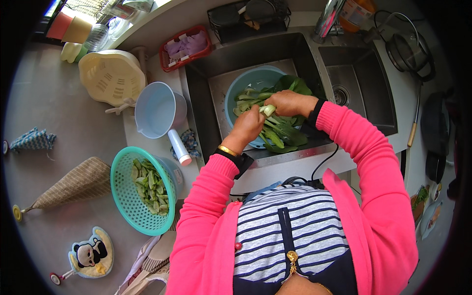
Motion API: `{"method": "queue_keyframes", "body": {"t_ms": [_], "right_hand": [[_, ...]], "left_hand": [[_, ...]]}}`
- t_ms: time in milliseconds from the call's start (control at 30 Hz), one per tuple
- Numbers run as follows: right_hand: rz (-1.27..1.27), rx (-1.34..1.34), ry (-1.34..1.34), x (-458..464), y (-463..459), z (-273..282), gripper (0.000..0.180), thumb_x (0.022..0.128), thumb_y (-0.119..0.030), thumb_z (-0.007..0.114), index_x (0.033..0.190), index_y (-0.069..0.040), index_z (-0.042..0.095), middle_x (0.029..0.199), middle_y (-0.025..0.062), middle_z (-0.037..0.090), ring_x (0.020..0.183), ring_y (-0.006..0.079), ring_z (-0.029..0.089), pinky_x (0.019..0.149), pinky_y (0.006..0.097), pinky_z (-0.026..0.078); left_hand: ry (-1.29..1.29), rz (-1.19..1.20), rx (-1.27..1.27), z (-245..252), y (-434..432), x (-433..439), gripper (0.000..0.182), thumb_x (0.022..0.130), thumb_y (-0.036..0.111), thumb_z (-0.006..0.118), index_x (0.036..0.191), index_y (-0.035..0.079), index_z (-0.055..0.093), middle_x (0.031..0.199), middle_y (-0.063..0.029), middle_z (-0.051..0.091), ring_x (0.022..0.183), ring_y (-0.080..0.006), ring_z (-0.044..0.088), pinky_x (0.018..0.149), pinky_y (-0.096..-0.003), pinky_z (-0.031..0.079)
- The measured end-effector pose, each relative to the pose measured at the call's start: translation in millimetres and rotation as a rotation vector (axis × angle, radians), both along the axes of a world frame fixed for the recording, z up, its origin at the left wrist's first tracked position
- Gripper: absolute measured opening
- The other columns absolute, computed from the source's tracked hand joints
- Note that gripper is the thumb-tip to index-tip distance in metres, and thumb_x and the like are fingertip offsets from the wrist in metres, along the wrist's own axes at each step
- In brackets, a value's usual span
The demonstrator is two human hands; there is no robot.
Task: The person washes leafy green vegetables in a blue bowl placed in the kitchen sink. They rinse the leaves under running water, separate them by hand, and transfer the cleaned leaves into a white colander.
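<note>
Over a blue plastic basin point(236, 88) in the large sink, my left hand point(247, 124) and my right hand point(289, 104) hold a pale green leafy-vegetable stalk point(268, 110) between them. The hands are close together, with the stalk's cut-looking end showing between the fingers. Dark green leaves point(291, 132) hang below the hands and spread across the basin's near rim. Paler stalk pieces point(245, 102) lie inside the basin at its left. More leaves show beyond my right hand. Part of the basin is hidden by the hands and leaves.
Left of the sink stand a blue long-handled dipper point(160, 110), a cream strainer basket point(110, 77) and a turquoise colander point(120, 199) holding sliced green vegetable. A red basket point(186, 48) with purple cloth sits behind. The smaller sink point(354, 84) adjoins at right, near a glass-lidded pot point(402, 51).
</note>
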State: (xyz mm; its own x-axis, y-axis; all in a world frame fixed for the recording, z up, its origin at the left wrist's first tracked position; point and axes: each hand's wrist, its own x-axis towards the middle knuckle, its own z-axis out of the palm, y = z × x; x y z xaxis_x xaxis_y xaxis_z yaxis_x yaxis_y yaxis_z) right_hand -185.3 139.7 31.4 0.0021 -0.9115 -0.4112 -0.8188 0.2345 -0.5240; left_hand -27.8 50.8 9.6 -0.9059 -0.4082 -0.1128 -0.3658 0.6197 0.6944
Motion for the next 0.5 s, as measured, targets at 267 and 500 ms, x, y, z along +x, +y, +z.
{"method": "queue_keyframes", "body": {"t_ms": [267, 500], "right_hand": [[-0.07, 0.185, -0.476, -10, 4, -2, 0.012, 0.075, -0.004, 0.053, 0.087, -0.005, 0.057, 0.07, 0.0034, 0.058, 0.064, 0.0145, 0.055, 0.059, 0.0285, 0.043], [-0.26, -0.089, -0.838, 0, 12, -18, 0.013, 0.085, -0.017, 0.052, 0.09, -0.006, 0.057, 0.068, 0.0, 0.056, 0.061, 0.0096, 0.05, 0.057, 0.024, 0.042]], "left_hand": [[0.113, 0.068, 0.229, -6, 3, 5, 0.021, 0.082, 0.019, 0.04, 0.077, 0.0, 0.048, 0.068, -0.0237, 0.053, 0.064, -0.0421, 0.05, 0.059, -0.0448, 0.04], [0.212, 0.378, 0.905, -6, 1, 1, 0.018, 0.086, 0.021, 0.04, 0.08, 0.007, 0.05, 0.059, -0.0021, 0.046, 0.048, -0.0125, 0.044, 0.041, -0.0273, 0.034]]}}
